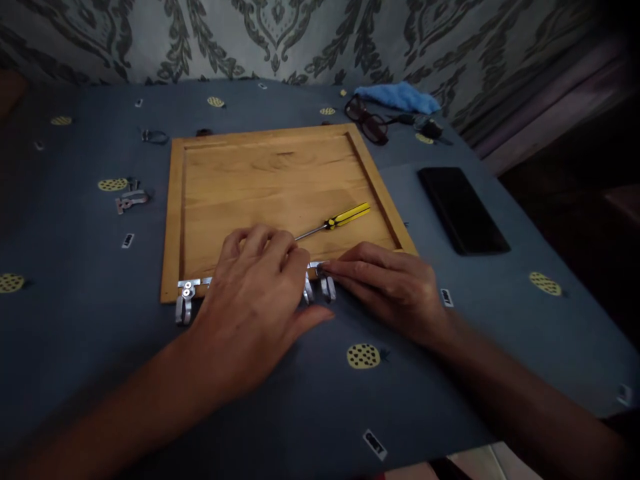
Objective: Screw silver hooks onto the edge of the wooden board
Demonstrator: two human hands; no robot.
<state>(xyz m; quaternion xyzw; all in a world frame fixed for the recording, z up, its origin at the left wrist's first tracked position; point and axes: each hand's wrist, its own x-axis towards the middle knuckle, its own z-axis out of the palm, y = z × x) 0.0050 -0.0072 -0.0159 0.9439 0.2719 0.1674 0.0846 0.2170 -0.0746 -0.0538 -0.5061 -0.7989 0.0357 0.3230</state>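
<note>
A wooden board with a raised frame (173, 220) lies flat in front of me. Along its near edge runs a metal hook rail (197, 283), with one double hook (184, 305) showing at the left and another (327, 288) near its right end. My left hand (250, 287) covers the rail's middle, fingers bent over it and thumb stretched out below. At the right end, my right hand (393, 287) is closed in a pinch against the rail; whatever its fingertips hold is hidden. A screwdriver (349, 215) with a yellow and black handle rests on the board, its tip behind my left hand.
Left of the board lie loose metal hooks (131, 199) and a small metal piece (154, 137). A black phone (463, 210) is on the right. Glasses (367, 121) and a blue cloth (399, 97) sit at the back right of the patterned tablecloth (300, 413).
</note>
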